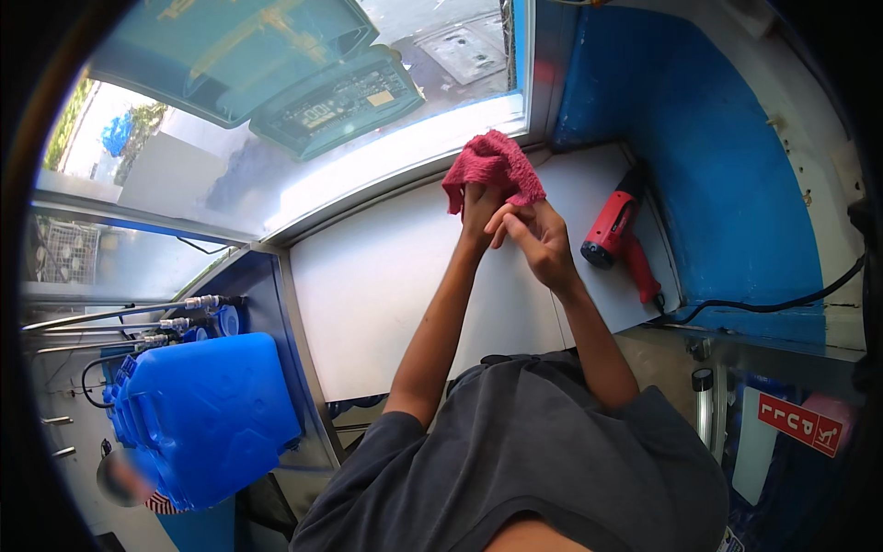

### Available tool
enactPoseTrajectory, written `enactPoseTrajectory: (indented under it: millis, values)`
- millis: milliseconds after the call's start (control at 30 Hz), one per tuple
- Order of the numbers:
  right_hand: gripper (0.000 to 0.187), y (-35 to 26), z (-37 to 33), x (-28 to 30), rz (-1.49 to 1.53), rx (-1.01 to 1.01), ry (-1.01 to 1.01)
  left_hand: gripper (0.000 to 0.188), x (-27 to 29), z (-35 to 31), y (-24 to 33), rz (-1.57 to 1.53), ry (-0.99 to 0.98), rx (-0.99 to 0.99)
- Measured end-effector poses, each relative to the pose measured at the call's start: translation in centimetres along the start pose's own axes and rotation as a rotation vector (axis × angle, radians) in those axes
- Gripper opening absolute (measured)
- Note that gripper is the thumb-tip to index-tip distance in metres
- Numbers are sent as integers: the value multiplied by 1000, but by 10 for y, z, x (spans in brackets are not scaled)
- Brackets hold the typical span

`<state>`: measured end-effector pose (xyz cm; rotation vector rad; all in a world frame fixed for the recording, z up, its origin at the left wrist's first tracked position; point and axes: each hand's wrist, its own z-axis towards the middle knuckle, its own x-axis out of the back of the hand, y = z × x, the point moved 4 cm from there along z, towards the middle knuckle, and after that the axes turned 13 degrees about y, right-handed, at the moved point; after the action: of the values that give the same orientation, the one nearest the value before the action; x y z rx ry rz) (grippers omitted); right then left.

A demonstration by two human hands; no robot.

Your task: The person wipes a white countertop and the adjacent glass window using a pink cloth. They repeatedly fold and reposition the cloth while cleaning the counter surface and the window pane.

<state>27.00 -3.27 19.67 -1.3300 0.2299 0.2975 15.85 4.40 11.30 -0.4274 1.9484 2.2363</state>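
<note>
A crumpled pink-red towelling cloth [492, 161] is held up over the far side of a white worktop [386, 285], near the window. My left hand [478, 213] is closed on it from below, its fingertips hidden in the folds. Beside it, my right hand [544, 247] has its fingers partly stretched and apart, pointing toward the left wrist. The cloth's edge hangs against the back of the right hand's fingers. To the right of that hand, a red and black heat gun [614, 225] lies on the worktop, its handle toward me.
A window frame [405, 175] borders the worktop's far edge; a blue wall [699, 166] stands at the right. A black cable [773, 299] runs along that wall. At the left are a large blue jerrycan [212, 414], metal rods [120, 317] and a partly seen person [161, 503].
</note>
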Motion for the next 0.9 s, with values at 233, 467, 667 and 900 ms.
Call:
enactPoseTrajectory:
  millis: [233, 467, 667, 900]
  values:
    - [16, 105, 65, 67, -254, -172, 337, 25, -19, 69, -45, 1034, -433, -179]
    - [27, 138, 113, 113, -887, 136, 438, 43, -34, 94, -52, 1144, -330, -655]
    - [27, 171, 101, 121, -829, 38, 490, 47, -29, 95, -55, 1102, -300, -769]
    - [28, 201, 86, 103, -679, -114, 463, 35, -33, 104, -56, 1121, -272, -659]
